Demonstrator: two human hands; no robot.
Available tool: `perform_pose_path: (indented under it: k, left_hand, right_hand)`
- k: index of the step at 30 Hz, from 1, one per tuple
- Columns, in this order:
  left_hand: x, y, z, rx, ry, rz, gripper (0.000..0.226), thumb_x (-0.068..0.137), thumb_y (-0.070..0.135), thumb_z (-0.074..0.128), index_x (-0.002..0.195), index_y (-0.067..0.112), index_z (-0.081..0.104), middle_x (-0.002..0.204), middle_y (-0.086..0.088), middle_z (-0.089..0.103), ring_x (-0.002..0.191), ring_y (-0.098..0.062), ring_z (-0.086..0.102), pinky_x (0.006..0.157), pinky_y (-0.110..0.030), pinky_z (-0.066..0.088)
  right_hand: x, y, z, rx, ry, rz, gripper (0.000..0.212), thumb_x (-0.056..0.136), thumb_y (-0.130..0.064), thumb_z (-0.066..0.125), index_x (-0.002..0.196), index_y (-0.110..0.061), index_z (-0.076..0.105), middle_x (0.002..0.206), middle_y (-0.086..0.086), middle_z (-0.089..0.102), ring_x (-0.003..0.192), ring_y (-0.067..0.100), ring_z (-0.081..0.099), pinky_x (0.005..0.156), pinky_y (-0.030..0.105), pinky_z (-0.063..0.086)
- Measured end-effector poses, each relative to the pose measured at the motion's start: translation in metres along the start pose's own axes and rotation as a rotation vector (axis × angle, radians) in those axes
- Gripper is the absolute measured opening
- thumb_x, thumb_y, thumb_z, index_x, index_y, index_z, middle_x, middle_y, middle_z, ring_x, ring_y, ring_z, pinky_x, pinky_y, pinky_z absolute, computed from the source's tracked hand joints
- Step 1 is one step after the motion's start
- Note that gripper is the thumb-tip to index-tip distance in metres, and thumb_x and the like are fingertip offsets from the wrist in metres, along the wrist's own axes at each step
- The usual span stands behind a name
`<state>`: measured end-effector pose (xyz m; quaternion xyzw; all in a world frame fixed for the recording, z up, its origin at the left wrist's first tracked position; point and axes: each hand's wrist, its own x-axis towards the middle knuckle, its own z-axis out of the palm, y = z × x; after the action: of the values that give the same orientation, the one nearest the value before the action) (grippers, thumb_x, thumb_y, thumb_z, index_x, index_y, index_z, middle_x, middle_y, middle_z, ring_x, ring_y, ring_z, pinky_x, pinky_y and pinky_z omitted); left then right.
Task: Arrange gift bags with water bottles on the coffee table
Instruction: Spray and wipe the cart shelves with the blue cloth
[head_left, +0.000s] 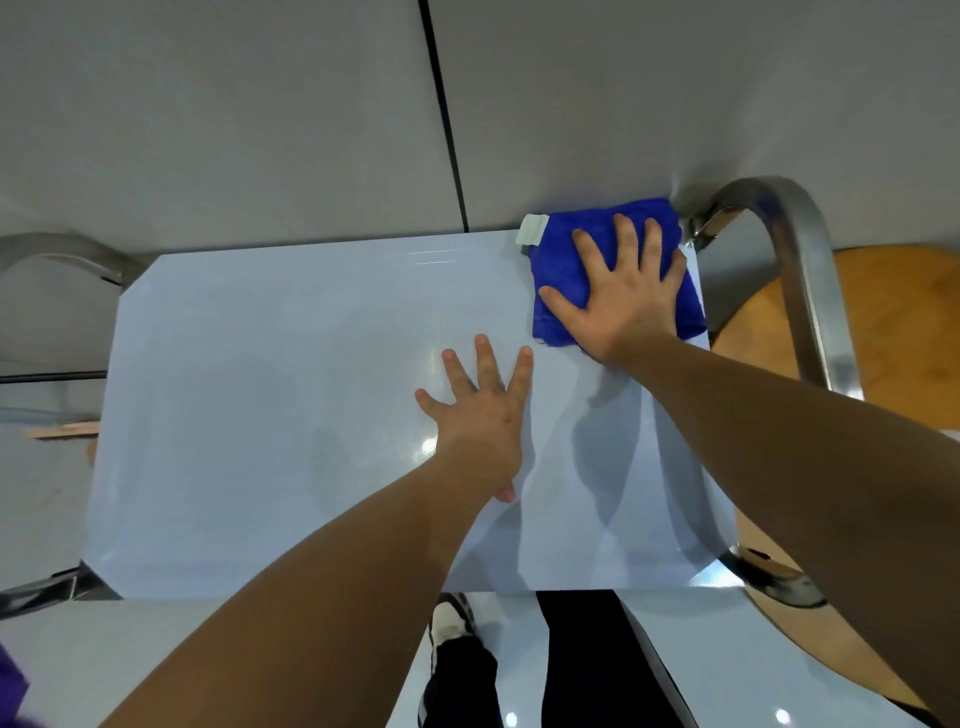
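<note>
The coffee table (270, 405) has a glossy pale top and fills the middle of the view. A folded blue cloth (558, 270) with a white tag lies at the table's far right corner. My right hand (623, 296) presses flat on the cloth with its fingers spread. My left hand (480, 415) rests flat on the bare tabletop near the middle, fingers spread, holding nothing. No gift bags or water bottles are in view.
Curved chrome legs (800, 270) stick out at the table's corners, on the right and the left. A round wooden surface (893, 332) lies to the right, below table height. Grey floor tiles lie beyond the far edge. My legs and a shoe (452, 623) show below the near edge.
</note>
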<state>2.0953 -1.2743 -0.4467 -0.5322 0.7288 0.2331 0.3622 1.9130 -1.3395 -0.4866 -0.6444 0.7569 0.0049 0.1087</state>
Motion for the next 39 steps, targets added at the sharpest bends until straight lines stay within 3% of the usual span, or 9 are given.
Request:
perform_pose_path:
  k: [6, 9, 19, 24, 27, 31, 36, 39]
  left_hand:
    - [-0.002, -0.002, 0.002, -0.006, 0.025, -0.002, 0.162, 0.059, 0.042, 0.096, 0.147, 0.031, -0.039, 0.156, -0.017, -0.041, 0.144, -0.055, -0.023, 0.110, -0.077, 0.015]
    - [0.000, -0.001, 0.003, 0.001, 0.026, -0.014, 0.164, 0.056, 0.043, 0.097, 0.147, 0.032, -0.039, 0.156, -0.017, -0.040, 0.145, -0.055, -0.022, 0.110, -0.078, 0.016]
    - [-0.001, 0.005, -0.001, 0.043, 0.058, -0.021, 0.167, 0.053, 0.045, 0.098, 0.147, 0.031, -0.038, 0.159, -0.018, -0.035, 0.146, -0.056, -0.015, 0.108, -0.078, 0.020]
    - [-0.004, 0.005, 0.000, 0.020, 0.069, -0.030, 0.167, 0.052, 0.043, 0.099, 0.147, 0.032, -0.038, 0.159, -0.017, -0.035, 0.147, -0.054, -0.016, 0.109, -0.077, 0.019]
    - [-0.005, 0.008, 0.001, 0.003, 0.069, -0.036, 0.165, 0.054, 0.038, 0.099, 0.148, 0.033, -0.036, 0.159, -0.016, -0.035, 0.147, -0.053, -0.017, 0.109, -0.078, 0.017]
    - [-0.004, 0.006, 0.001, -0.066, 0.113, -0.042, 0.137, 0.076, 0.017, 0.084, 0.153, 0.038, -0.027, 0.162, -0.012, -0.031, 0.148, -0.050, -0.016, 0.109, -0.077, 0.019]
    - [-0.003, -0.002, -0.001, -0.059, 0.099, -0.002, 0.125, 0.083, 0.021, 0.077, 0.153, 0.041, -0.025, 0.163, -0.007, -0.029, 0.150, -0.047, -0.013, 0.111, -0.073, 0.023]
    - [-0.004, -0.022, -0.009, -0.118, 0.137, 0.068, 0.109, 0.086, 0.016, 0.071, 0.158, 0.039, -0.007, 0.168, -0.003, -0.009, 0.152, -0.041, 0.009, 0.112, -0.057, 0.036]
  right_hand:
    - [-0.035, 0.018, 0.001, -0.005, 0.060, 0.068, 0.080, 0.090, -0.080, 0.026, 0.155, -0.035, 0.027, 0.166, 0.007, 0.017, 0.153, 0.036, 0.012, 0.117, 0.065, 0.018]
    - [-0.065, 0.023, 0.003, -0.004, 0.029, 0.132, 0.080, 0.091, -0.080, 0.027, 0.157, -0.034, 0.023, 0.166, 0.007, 0.017, 0.153, 0.036, 0.011, 0.116, 0.066, 0.022]
    - [-0.195, 0.011, 0.026, 0.053, -0.077, 0.218, 0.083, 0.091, -0.079, 0.021, 0.160, -0.037, 0.006, 0.169, 0.006, 0.000, 0.155, 0.035, -0.005, 0.120, 0.065, 0.008]
    - [-0.254, -0.013, 0.036, 0.076, -0.036, 0.251, 0.081, 0.092, -0.075, 0.032, 0.159, -0.032, 0.022, 0.168, 0.010, 0.014, 0.153, 0.039, 0.011, 0.116, 0.069, 0.016]
    - [-0.278, -0.030, 0.041, 0.067, -0.052, 0.265, 0.080, 0.092, -0.076, 0.033, 0.159, -0.032, 0.024, 0.168, 0.010, 0.014, 0.153, 0.039, 0.011, 0.116, 0.068, 0.018]
    - [-0.292, -0.069, 0.049, 0.060, -0.097, 0.191, 0.079, 0.093, -0.076, 0.030, 0.159, -0.032, 0.025, 0.168, 0.013, 0.013, 0.153, 0.043, 0.009, 0.116, 0.071, 0.012]
    - [-0.272, -0.095, 0.049, 0.058, -0.156, 0.212, 0.082, 0.090, -0.079, 0.028, 0.159, -0.037, 0.015, 0.168, 0.014, 0.005, 0.151, 0.048, 0.003, 0.112, 0.076, 0.009]
    - [-0.256, -0.094, 0.045, 0.044, -0.190, 0.139, 0.088, 0.087, -0.085, 0.022, 0.158, -0.041, -0.004, 0.168, 0.012, -0.010, 0.151, 0.048, -0.009, 0.113, 0.074, 0.001]
